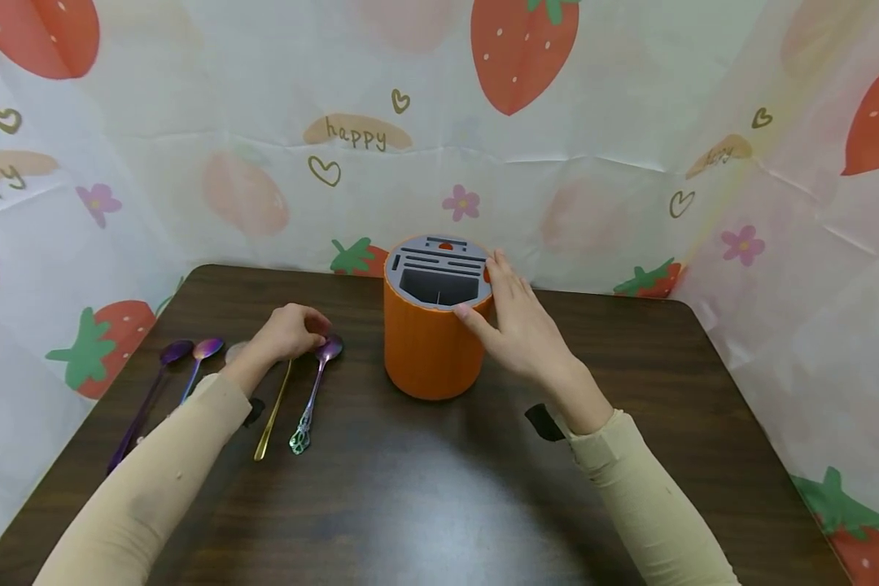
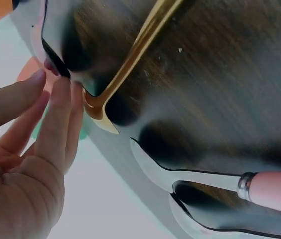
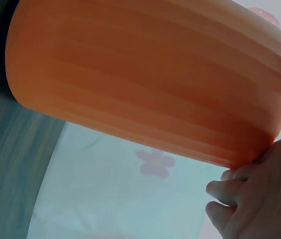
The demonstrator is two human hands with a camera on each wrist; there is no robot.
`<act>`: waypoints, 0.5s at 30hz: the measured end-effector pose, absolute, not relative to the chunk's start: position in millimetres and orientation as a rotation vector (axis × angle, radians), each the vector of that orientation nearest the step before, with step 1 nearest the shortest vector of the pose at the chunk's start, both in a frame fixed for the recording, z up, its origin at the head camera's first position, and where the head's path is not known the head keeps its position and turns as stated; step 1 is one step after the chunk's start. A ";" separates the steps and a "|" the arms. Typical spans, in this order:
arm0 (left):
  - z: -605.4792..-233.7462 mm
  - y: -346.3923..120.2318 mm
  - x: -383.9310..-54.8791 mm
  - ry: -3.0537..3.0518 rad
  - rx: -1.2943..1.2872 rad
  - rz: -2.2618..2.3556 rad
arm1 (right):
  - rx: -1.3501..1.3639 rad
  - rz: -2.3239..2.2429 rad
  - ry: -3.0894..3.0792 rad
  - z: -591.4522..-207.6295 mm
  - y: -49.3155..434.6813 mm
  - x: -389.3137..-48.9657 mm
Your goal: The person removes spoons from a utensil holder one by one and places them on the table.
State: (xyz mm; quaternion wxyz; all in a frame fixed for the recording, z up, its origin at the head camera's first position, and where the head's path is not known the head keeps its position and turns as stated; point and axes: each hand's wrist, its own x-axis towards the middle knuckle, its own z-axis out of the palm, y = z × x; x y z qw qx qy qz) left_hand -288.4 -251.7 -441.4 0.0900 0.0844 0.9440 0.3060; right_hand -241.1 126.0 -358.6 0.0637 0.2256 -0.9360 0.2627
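My left hand (image 1: 289, 332) is at the bowl of an iridescent purple spoon (image 1: 309, 407) with an ornate handle, lying on the table. In the left wrist view the fingers (image 2: 56, 114) are nearly straight, tips at the bowl's edge, and the thumb stands apart from them; firm contact is hard to judge. Just left of that spoon lies a gold spoon (image 1: 273, 419). My right hand (image 1: 523, 334) rests with extended fingers and thumb against the upper right side of an upright orange cylindrical utensil holder (image 1: 432, 350), whose grey top has slots and a larger opening.
Farther left lie a dark purple spoon (image 1: 141, 411), a blue-purple spoon (image 1: 203, 352) and a pink-handled spoon (image 2: 275, 189), partly behind my left arm. The dark wooden table (image 1: 439, 505) meets a strawberry-print cloth (image 1: 593, 179) at the back and sides.
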 end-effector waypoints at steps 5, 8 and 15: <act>-434.7 -248.7 -282.6 2.877 0.231 0.990 | 0.691 0.820 -2.764 -361.9 126.7 -243.3; -427.0 -244.8 -276.5 2.958 0.253 1.027 | 0.665 0.841 -2.707 -365.7 130.5 -242.6; -410.9 -241.6 -252.1 3.325 0.340 0.850 | 0.592 0.830 -2.631 -383.3 151.0 -240.5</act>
